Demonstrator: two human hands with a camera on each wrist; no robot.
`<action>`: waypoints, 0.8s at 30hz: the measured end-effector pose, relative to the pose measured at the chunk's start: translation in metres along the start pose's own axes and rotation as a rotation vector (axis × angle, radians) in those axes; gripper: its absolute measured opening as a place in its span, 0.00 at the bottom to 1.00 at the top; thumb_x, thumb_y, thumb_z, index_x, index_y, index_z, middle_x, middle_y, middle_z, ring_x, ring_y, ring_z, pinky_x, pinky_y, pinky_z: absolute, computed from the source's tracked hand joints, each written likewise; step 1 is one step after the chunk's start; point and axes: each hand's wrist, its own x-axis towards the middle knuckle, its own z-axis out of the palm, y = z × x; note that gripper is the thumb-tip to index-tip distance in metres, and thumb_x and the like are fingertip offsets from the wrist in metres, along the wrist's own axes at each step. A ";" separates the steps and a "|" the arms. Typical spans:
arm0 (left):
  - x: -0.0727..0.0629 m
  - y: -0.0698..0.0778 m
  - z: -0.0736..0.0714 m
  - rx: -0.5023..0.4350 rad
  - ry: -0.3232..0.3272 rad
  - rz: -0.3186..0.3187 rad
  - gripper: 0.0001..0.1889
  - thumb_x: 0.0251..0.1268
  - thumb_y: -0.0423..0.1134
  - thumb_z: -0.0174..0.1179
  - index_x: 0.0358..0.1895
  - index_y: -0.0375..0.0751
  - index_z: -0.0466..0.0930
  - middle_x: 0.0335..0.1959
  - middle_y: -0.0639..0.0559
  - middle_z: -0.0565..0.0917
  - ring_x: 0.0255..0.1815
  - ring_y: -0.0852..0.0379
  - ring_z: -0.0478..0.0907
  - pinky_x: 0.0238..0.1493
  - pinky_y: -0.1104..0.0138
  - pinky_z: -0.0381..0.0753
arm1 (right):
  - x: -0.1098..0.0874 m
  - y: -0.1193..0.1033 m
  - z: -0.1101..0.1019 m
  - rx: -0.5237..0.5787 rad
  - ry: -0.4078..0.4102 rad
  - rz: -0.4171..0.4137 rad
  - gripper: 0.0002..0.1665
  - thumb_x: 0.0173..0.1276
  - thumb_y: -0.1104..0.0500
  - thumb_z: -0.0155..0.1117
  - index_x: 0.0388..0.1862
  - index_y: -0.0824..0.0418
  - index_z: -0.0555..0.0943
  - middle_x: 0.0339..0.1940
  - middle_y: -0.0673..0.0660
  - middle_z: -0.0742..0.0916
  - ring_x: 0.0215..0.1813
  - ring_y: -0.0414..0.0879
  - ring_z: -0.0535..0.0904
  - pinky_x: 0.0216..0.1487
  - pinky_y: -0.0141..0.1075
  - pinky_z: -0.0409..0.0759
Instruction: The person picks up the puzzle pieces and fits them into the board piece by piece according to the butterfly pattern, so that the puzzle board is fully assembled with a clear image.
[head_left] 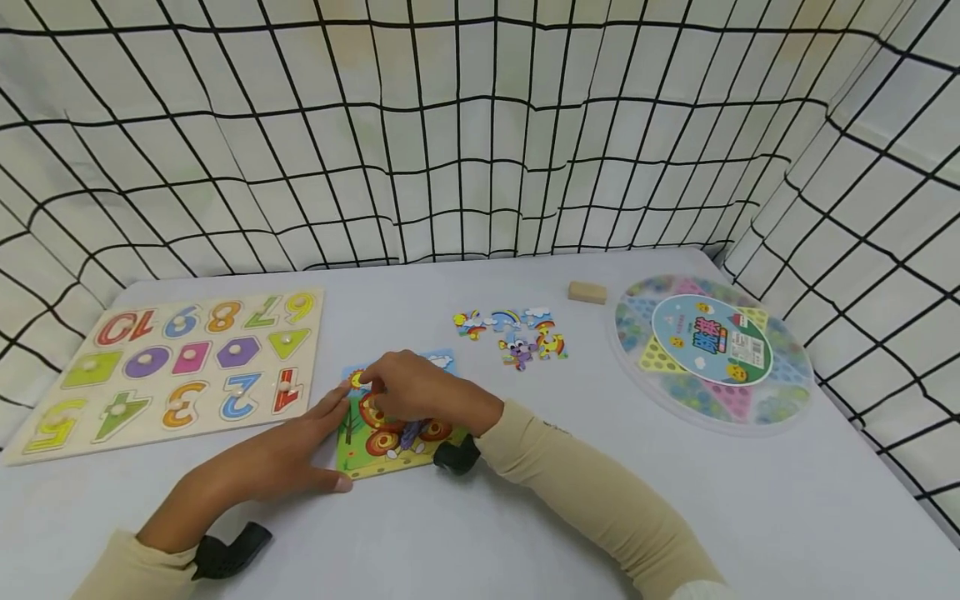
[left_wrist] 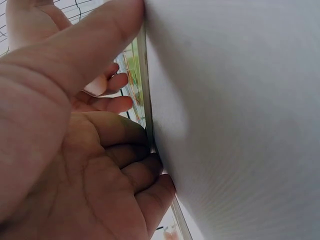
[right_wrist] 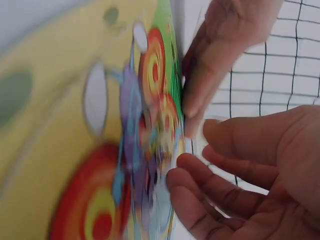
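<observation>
A small square jigsaw board [head_left: 365,463] with a butterfly picture lies on the table under both hands. My left hand [head_left: 281,454] rests along its left side, the fingers at the edge and the thumb at the near left corner. In the left wrist view, the fingers [left_wrist: 132,170] meet the thin board edge. Over the board's upper left part is my right hand [head_left: 420,390], fingertips pointing down at the picture. Nothing shows between its thumb and bent fingers [right_wrist: 220,187] in the right wrist view. The hand hides part of the picture in the head view.
Several loose jigsaw pieces [head_left: 519,348] lie right of the board. Behind them sits a small wooden block [head_left: 587,292]. A number-and-shape peg board [head_left: 167,408] is at left, a round Chinese checkers set [head_left: 708,346] at right. Black netting [head_left: 491,104] encloses the table's back and sides.
</observation>
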 end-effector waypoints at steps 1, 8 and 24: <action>-0.001 -0.001 0.001 -0.002 -0.001 -0.004 0.59 0.50 0.63 0.68 0.76 0.30 0.47 0.79 0.38 0.40 0.75 0.34 0.45 0.68 0.41 0.55 | -0.001 0.002 -0.001 0.020 0.007 0.002 0.23 0.71 0.59 0.62 0.64 0.57 0.78 0.45 0.48 0.85 0.41 0.35 0.76 0.39 0.23 0.74; 0.000 0.000 0.002 0.016 0.000 -0.008 0.59 0.51 0.63 0.68 0.76 0.30 0.48 0.79 0.38 0.40 0.75 0.34 0.46 0.68 0.42 0.56 | -0.013 0.020 -0.019 0.077 0.070 -0.036 0.19 0.73 0.59 0.60 0.61 0.59 0.80 0.52 0.50 0.85 0.48 0.37 0.77 0.47 0.26 0.76; 0.001 0.001 0.002 0.022 0.005 -0.008 0.58 0.50 0.62 0.69 0.75 0.30 0.49 0.79 0.39 0.40 0.76 0.34 0.44 0.68 0.42 0.56 | -0.040 0.074 -0.048 0.121 0.169 -0.078 0.15 0.71 0.62 0.60 0.54 0.62 0.83 0.47 0.52 0.86 0.44 0.42 0.77 0.45 0.30 0.76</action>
